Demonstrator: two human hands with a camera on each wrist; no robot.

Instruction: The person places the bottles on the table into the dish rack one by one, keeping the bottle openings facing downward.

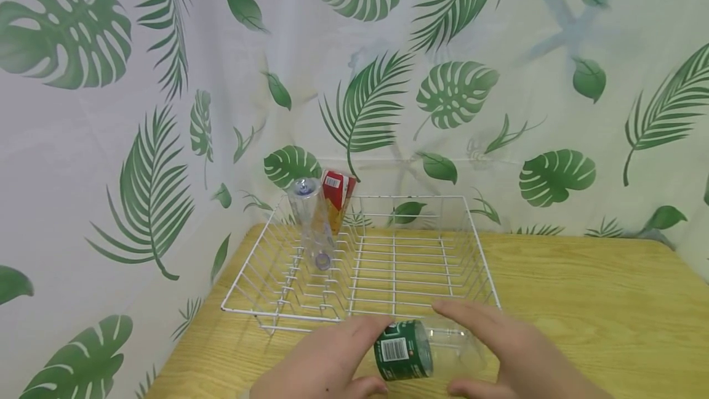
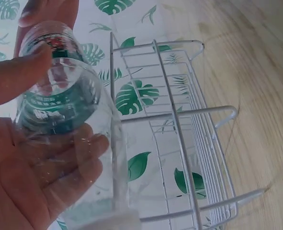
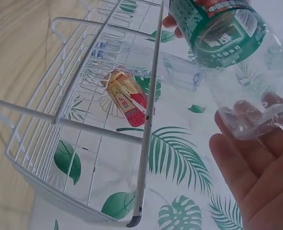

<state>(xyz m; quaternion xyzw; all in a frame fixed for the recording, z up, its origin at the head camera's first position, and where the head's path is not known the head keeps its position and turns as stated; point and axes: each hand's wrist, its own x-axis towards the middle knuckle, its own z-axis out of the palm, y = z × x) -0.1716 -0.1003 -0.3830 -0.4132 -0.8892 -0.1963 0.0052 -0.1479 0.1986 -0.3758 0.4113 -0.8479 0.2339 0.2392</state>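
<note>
A clear plastic bottle (image 1: pixel 455 350) with a green label (image 1: pixel 403 350) lies on its side in the air, in front of the white wire rack (image 1: pixel 394 313). My left hand (image 1: pixel 327 359) holds the bottle near its label; in the left wrist view its thumb and fingers (image 2: pixel 86 165) curve about the clear wall. At the bottle's other end is my right hand (image 1: pixel 520 350), thumb and fingers spread around it. The right wrist view shows those fingers (image 3: pixel 237 163) fairly straight beside the clear end, and contact is hard to tell.
Inside the rack, at its left, another clear bottle (image 1: pixel 311 220) leans upside down beside a red and yellow carton (image 1: pixel 338 193). The rack stands on a wooden table (image 1: pixel 587 306). A leaf-patterned curtain (image 1: pixel 382 42) hangs behind and at the left.
</note>
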